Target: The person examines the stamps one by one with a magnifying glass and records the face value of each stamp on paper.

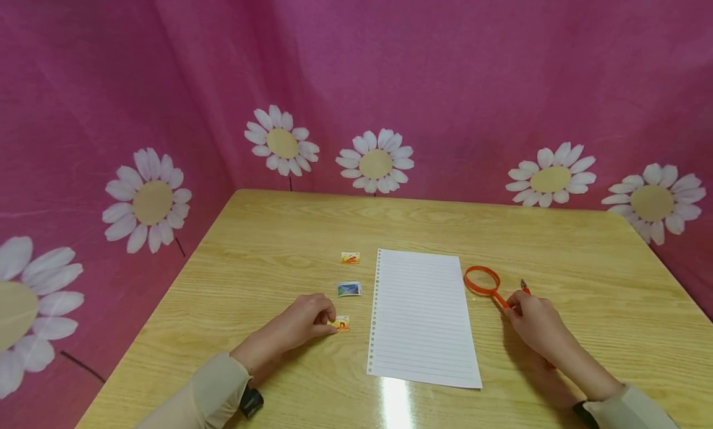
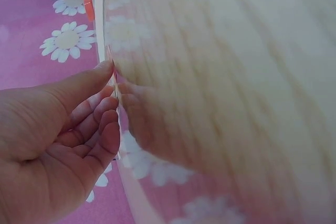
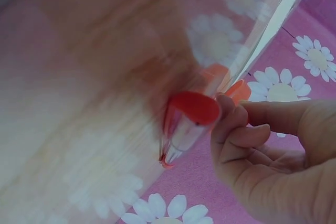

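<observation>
In the head view my left hand (image 1: 303, 320) is at the left edge of the nearest small stamp-like picture (image 1: 342, 323), thumb and curled fingers pinching it at the tabletop. Beyond it lie a blue landscape picture (image 1: 349, 288) and another yellow-red picture (image 1: 350, 257), in a column. My right hand (image 1: 537, 320) grips the handle of an orange magnifying glass (image 1: 483, 280), whose ring is beside the paper. The right wrist view shows the fingertips on the orange handle (image 3: 240, 92). Partly hidden under that hand is a slim red tool (image 1: 525, 286) with a dark tip.
A lined, hole-punched sheet of paper (image 1: 423, 317) lies between the hands on the glossy wooden table (image 1: 267, 231). A pink curtain (image 1: 434, 76) with white daisies hangs behind and to the sides. Light glares off the table's near edge.
</observation>
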A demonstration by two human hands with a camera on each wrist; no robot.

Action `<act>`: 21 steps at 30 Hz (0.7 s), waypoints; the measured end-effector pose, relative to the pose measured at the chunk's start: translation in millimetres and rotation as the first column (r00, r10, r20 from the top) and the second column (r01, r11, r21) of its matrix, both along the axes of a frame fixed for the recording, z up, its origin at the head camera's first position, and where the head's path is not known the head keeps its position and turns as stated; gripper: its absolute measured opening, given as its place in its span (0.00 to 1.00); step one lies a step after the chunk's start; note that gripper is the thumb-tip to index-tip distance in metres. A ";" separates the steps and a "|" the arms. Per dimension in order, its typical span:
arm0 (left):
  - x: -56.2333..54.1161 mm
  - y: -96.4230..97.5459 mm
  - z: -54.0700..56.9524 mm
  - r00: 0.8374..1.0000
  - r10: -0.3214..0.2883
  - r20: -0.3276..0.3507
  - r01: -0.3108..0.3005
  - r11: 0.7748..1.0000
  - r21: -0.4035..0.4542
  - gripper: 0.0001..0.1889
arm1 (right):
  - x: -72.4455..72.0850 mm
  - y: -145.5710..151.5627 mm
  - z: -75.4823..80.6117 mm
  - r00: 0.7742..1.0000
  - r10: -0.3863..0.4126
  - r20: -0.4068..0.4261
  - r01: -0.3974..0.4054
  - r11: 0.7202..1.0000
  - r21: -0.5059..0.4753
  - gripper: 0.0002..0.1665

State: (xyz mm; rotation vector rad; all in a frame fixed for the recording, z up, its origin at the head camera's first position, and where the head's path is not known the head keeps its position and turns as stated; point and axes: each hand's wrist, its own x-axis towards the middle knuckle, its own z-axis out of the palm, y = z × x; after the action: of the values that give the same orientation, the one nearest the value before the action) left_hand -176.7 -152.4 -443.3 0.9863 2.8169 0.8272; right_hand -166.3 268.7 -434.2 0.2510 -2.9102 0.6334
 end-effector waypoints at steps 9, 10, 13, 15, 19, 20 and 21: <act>-0.9 0.0 0.2 1.000 0.000 0.013 0.000 1.000 -0.004 0.09 | 4.2 4.3 0.5 0.999 0.017 -0.048 -0.017 1.000 -0.007 0.04; -0.8 0.2 0.5 1.000 -0.001 0.016 0.001 1.000 -0.004 0.09 | 4.9 4.9 0.2 0.998 0.019 -0.058 -0.019 1.000 -0.007 0.04; -0.4 0.6 1.7 1.000 0.000 0.029 0.000 1.000 -0.003 0.08 | 7.2 6.5 -0.8 0.996 0.017 -0.085 -0.019 1.000 -0.013 0.04; 0.0 0.8 2.6 0.999 0.001 0.034 -0.001 1.000 0.000 0.08 | 8.5 7.4 -2.2 0.992 0.015 -0.125 -0.017 1.000 -0.013 0.04; 0.7 0.7 3.2 0.999 0.003 0.037 -0.002 1.000 -0.003 0.08 | 9.7 8.5 -4.6 0.980 0.020 -0.200 -0.023 1.000 -0.016 0.05; 0.8 0.6 3.1 0.999 0.002 0.037 -0.002 1.000 -0.002 0.08 | 9.9 8.6 -4.9 0.977 0.022 -0.213 -0.026 1.000 -0.017 0.05; 0.9 0.6 3.0 0.999 0.003 0.037 -0.003 1.000 -0.001 0.08 | 9.9 8.7 -4.9 0.976 0.025 -0.217 -0.030 0.999 -0.022 0.05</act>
State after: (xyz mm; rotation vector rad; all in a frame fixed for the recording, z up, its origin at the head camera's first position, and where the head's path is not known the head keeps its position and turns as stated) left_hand -175.9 -151.8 -440.3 0.9566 2.7878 0.8359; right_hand -156.4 277.4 -439.1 0.3355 -2.6925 0.6049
